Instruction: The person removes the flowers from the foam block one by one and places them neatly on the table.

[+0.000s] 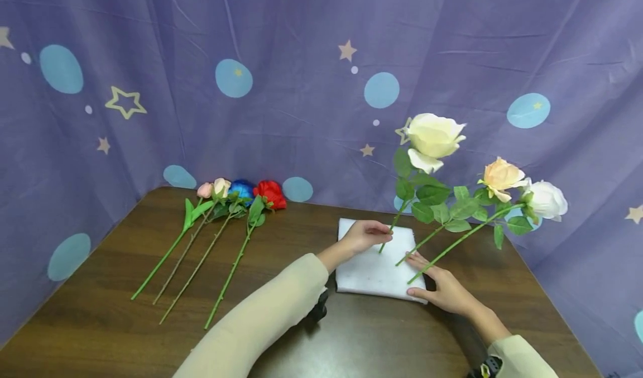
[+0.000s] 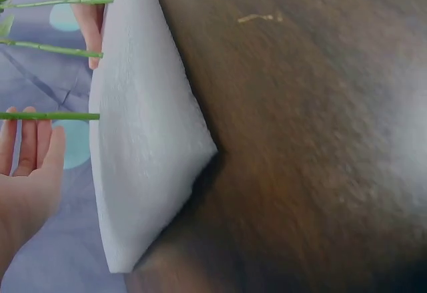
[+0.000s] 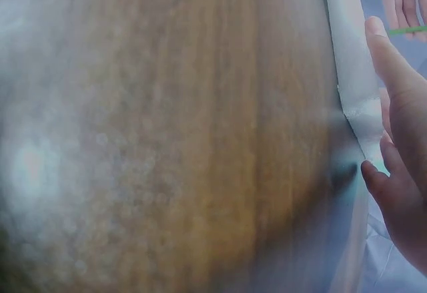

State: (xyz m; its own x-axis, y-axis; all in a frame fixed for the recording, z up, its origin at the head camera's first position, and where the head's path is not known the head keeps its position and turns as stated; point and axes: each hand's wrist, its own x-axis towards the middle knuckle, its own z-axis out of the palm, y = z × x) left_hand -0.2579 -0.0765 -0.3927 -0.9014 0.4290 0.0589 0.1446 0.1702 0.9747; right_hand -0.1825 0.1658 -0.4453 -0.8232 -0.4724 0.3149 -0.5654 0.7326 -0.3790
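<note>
A white foam block (image 1: 369,269) lies on the table with three artificial roses leaning right out of it: a cream rose (image 1: 434,138), a peach rose (image 1: 502,178) and a white rose (image 1: 546,200). My left hand (image 1: 365,237) is at the cream rose's lower stem (image 2: 50,116); in the left wrist view its straight, loose fingers touch that stem just above the foam. At the block's right edge rests my right hand (image 1: 444,288), fingers spread on the top and thumb near the front corner. The right wrist view catches only part of this hand (image 3: 403,126).
Left on the table lie a red rose (image 1: 270,194), a blue rose (image 1: 243,191), a pale cream flower (image 1: 221,186) and a pink bud (image 1: 205,190), stems toward me. A purple patterned curtain (image 1: 311,87) hangs behind the wooden table (image 1: 281,244).
</note>
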